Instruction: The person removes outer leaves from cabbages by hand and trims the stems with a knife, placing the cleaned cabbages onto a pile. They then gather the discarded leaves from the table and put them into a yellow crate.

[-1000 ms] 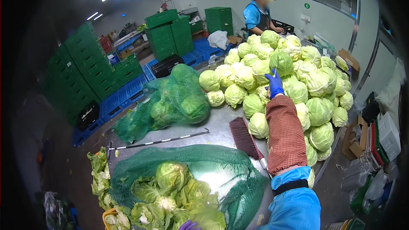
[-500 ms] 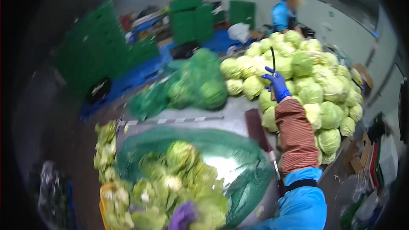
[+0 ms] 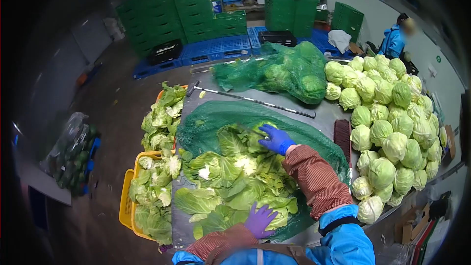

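Observation:
My right hand (image 3: 276, 140), in a blue glove, is at a cabbage near the top of the leaf pile. It is closed on a knife (image 3: 251, 130), whose thin blade points left over the leaves. My left hand (image 3: 260, 222), in a purple glove, rests with fingers spread on loose green leaves (image 3: 223, 216) at the near side of the pile. Under the leaves, a green mesh net (image 3: 206, 114) is spread over the metal table (image 3: 184, 230). To the right rises a large heap of trimmed cabbages (image 3: 392, 132).
Yellow crates (image 3: 126, 201) full of leaves stand left of the table. A filled green net bag (image 3: 294, 71), a striped rod (image 3: 255, 100) and a dark red brush (image 3: 342, 140) are on the table. Green crates (image 3: 184, 5) stand behind. A person in blue (image 3: 392, 41) is at the back right.
My right hand has come down and left with the knife, from the cabbage heap to the leaf pile. My left hand now lies in fuller view on the leaves. The head view has shifted.

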The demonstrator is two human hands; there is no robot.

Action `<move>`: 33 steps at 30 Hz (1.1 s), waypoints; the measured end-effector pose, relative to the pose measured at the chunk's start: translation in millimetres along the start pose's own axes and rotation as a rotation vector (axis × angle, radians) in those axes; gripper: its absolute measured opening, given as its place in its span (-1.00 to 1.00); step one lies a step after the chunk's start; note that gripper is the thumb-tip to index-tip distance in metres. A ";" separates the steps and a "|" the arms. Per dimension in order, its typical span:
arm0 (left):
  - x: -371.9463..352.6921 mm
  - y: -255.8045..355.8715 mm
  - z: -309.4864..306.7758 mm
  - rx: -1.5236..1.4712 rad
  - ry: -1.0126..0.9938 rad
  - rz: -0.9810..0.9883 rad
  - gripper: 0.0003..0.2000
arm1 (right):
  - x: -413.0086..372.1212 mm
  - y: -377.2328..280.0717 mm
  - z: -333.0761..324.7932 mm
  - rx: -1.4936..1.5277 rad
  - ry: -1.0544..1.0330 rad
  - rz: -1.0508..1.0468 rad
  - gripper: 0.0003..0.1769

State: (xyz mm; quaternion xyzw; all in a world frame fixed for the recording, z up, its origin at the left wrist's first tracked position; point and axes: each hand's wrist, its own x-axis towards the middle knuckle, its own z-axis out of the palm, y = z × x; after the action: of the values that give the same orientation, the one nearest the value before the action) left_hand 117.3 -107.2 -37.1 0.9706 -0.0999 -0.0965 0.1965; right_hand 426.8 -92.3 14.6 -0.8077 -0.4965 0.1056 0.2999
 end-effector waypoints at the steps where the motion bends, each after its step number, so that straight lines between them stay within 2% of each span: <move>1: -10.9 -7.4 1.3 0.080 -0.037 -0.010 -0.27 | 9.3 1.5 3.2 -0.051 0.038 0.084 -0.32; 2: -20.8 -13.0 0.3 0.161 -0.074 -0.021 -0.29 | 19.5 0.1 2.4 -0.052 0.035 0.071 -0.32; 4: -40.6 -21.8 11.2 0.155 -0.038 -0.031 -0.33 | 40.9 1.4 -4.5 -0.096 -0.094 0.345 -0.26; 5: -50.8 -31.3 29.0 0.178 0.014 -0.032 -0.34 | 50.2 8.0 -6.3 -0.068 -0.156 0.376 -0.14; 6: -57.4 -40.0 37.6 0.200 0.068 -0.032 -0.35 | 53.7 7.1 -9.4 -0.081 -0.159 0.362 -0.14; 9: -77.6 -60.1 26.2 0.169 0.026 -0.110 -0.36 | 57.1 13.6 -11.9 -0.110 -0.205 0.474 0.14; 12: -93.8 -77.8 12.1 0.223 -0.028 -0.194 -0.36 | 47.1 25.5 -8.4 -0.052 -0.227 0.411 0.13; 13: -99.1 -85.6 4.6 0.297 -0.075 -0.240 -0.37 | 35.8 22.0 -10.3 -0.015 -0.207 0.365 0.10; 14: -102.5 -93.9 -2.4 0.345 -0.036 -0.284 -0.36 | 22.2 15.5 -10.2 -0.017 -0.213 0.366 0.10; 15: -104.1 -103.3 -9.4 0.393 0.004 -0.326 -0.35 | 4.3 7.9 -9.2 0.016 -0.130 0.298 0.05; 16: -104.6 -116.0 -14.0 0.422 -0.042 -0.426 -0.34 | -18.0 -0.7 -6.6 0.051 -0.048 0.233 0.00; 17: -104.4 -132.3 -17.6 0.451 -0.091 -0.524 -0.34 | -44.4 -10.2 1.4 -0.041 0.041 0.145 -0.08; 18: -104.8 -152.9 -19.9 0.456 0.002 -0.578 -0.36 | -73.3 -21.9 10.2 -0.133 0.129 0.056 -0.16; 19: -106.3 -170.4 -26.2 0.462 0.093 -0.630 -0.37 | -102.5 -39.8 12.5 -0.096 0.083 0.048 -0.22; 20: -109.7 -177.8 -45.7 0.471 -0.022 -0.692 -0.41 | -131.0 -54.1 15.8 -0.057 0.038 0.041 -0.28; 21: -111.2 -180.6 -67.2 0.482 -0.138 -0.751 -0.45 | -158.9 -58.6 25.5 -0.007 0.084 -0.094 -0.37; 22: -109.7 -180.8 -82.5 0.484 -0.145 -0.742 -0.45 | -180.9 -62.0 32.4 0.043 0.133 -0.230 -0.46; 24: -108.8 -176.9 -108.4 0.333 0.081 -0.870 -0.53 | -214.2 -70.0 30.5 0.141 0.094 -0.154 -0.50; 25: -105.8 -167.4 -125.1 0.336 0.071 -0.862 -0.53 | -225.2 -72.1 30.0 0.236 0.052 -0.092 -0.55; 26: -98.9 -150.9 -141.1 0.082 0.354 -0.689 -0.55 | -228.2 -73.2 30.1 0.243 0.053 -0.081 -0.55; 27: -91.0 -134.1 -144.0 -0.179 0.620 -0.504 -0.57 | -227.8 -73.9 28.9 0.301 0.232 0.095 -0.57; 28: -81.0 -117.2 -135.8 -0.314 0.614 -0.391 -0.57 | -228.5 -74.2 28.2 0.354 0.408 0.276 -0.59; 30: -52.9 -74.5 -119.6 -0.677 0.589 -0.128 -0.49 | -220.9 -57.4 27.8 0.369 0.458 0.266 -0.58; 31: -44.3 -59.4 -102.7 -0.490 0.549 -0.064 -0.40 | -220.0 -52.0 27.5 0.378 0.510 0.243 -0.57; 32: -34.6 -50.5 -82.4 -0.439 0.473 0.081 -0.30 | -224.3 -54.6 26.2 0.380 0.515 0.254 -0.57; 33: -31.7 -32.4 -74.9 -0.323 0.394 0.167 -0.25 | -230.1 -58.4 23.1 0.450 0.433 0.328 -0.56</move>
State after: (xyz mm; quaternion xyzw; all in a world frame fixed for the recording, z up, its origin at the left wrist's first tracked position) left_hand 108.9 -43.5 22.3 0.9152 -0.1228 0.0959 0.3716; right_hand 261.3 -263.6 1.3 -0.7941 -0.2495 0.0853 0.5476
